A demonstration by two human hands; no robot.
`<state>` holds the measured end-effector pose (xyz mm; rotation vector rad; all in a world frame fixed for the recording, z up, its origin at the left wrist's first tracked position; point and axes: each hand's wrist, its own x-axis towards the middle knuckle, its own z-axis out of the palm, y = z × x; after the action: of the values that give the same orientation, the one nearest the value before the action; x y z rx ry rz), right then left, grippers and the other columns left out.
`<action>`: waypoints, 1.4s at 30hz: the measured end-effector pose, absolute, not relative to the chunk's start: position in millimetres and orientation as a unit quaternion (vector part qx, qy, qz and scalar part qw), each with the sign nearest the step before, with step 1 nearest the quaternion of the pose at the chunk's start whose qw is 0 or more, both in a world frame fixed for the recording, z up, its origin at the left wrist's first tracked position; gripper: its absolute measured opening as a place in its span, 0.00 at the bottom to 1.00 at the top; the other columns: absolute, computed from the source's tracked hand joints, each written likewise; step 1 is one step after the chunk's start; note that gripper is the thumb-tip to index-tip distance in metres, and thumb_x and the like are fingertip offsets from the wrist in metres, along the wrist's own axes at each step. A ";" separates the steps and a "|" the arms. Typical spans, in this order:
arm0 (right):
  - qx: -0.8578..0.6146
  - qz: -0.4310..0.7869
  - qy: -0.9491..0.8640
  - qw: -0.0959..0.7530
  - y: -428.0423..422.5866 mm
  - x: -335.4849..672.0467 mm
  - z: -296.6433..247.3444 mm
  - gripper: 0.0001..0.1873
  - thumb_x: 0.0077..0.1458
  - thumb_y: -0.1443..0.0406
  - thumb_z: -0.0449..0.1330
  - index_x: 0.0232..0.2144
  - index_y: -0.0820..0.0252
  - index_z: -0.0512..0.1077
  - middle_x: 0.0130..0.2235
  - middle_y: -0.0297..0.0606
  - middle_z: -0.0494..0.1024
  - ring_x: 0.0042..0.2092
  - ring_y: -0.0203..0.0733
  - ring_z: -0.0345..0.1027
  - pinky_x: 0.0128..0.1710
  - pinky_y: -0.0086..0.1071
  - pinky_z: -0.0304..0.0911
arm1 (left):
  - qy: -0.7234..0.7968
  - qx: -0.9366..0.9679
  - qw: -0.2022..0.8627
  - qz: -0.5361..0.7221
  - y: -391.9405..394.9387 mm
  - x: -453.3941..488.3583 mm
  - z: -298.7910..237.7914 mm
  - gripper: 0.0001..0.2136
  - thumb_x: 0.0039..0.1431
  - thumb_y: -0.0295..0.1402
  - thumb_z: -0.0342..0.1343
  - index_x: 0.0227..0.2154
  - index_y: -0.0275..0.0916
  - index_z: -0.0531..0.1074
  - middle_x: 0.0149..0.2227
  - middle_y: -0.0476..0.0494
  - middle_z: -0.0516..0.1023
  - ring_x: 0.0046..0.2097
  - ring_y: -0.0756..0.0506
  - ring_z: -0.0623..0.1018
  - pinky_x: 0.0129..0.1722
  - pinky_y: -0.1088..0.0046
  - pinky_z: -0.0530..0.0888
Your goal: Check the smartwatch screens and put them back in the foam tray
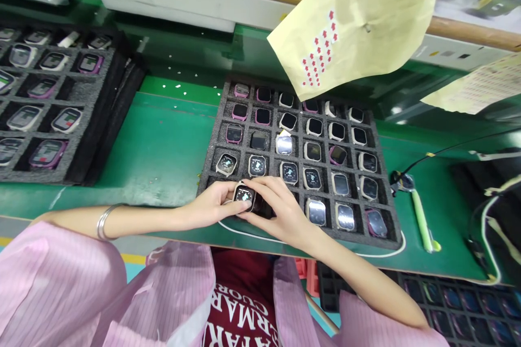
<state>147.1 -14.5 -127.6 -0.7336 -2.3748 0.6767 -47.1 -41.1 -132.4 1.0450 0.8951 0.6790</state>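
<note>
Over the near left part of a grey foam tray (pixel 391 222), both of my hands hold one smartwatch case (pixel 244 196) with a lit watch face and no strap. My left hand (pixel 211 203) grips it from the left, with the thumb on the lower edge of the screen. From the right, my right hand (pixel 280 209) has its fingers closed on the top and side of the case. Other watch cases, pale and purple, sit in the tray's compartments, among them a lit one (pixel 257 165) just above my hands. The compartments under my hands are partly hidden.
To the left stands a stack of foam trays (pixel 77 152) with more watch cases. A yellow paper sheet (pixel 358 21) with red arrow stickers hangs over the tray's back. Right of the tray lie a green-handled tool (pixel 421 222) and a white cable (pixel 486 222). More cases fill a lower black tray (pixel 459 309).
</note>
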 end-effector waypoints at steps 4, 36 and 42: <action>-0.286 0.230 -0.891 0.269 -14.5 146.5 -126.0 0.23 0.59 0.59 0.61 0.53 0.61 0.65 0.45 0.46 0.72 0.45 0.51 0.68 0.44 0.46 0.65 | 0.407 0.473 0.716 0.313 -42.8 -46.0 -135.9 0.14 0.56 0.39 0.58 0.38 0.32 0.70 0.34 0.45 0.73 0.40 0.45 0.72 0.42 0.68 0.69; -0.291 0.261 -0.874 0.288 -17.3 144.1 -127.2 0.17 0.56 0.64 0.61 0.48 0.63 0.67 0.42 0.45 0.74 0.42 0.48 0.69 0.39 0.41 0.63 | 0.386 0.412 0.774 0.288 -40.2 -47.6 -132.8 0.16 0.49 0.40 0.65 0.33 0.32 0.70 0.30 0.48 0.70 0.32 0.50 0.70 0.34 0.74 0.66; -0.285 0.280 -0.859 0.320 -18.8 144.7 -135.6 0.20 0.55 0.64 0.62 0.50 0.62 0.67 0.42 0.46 0.73 0.42 0.48 0.69 0.38 0.42 0.65 | 0.376 0.428 0.768 0.293 -41.1 -48.2 -137.7 0.15 0.52 0.38 0.63 0.35 0.31 0.70 0.30 0.49 0.69 0.32 0.50 0.69 0.34 0.74 0.67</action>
<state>144.7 -18.8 -135.6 -0.7487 -2.2589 0.7349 -48.2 -41.1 -137.7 0.9281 0.8154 0.6350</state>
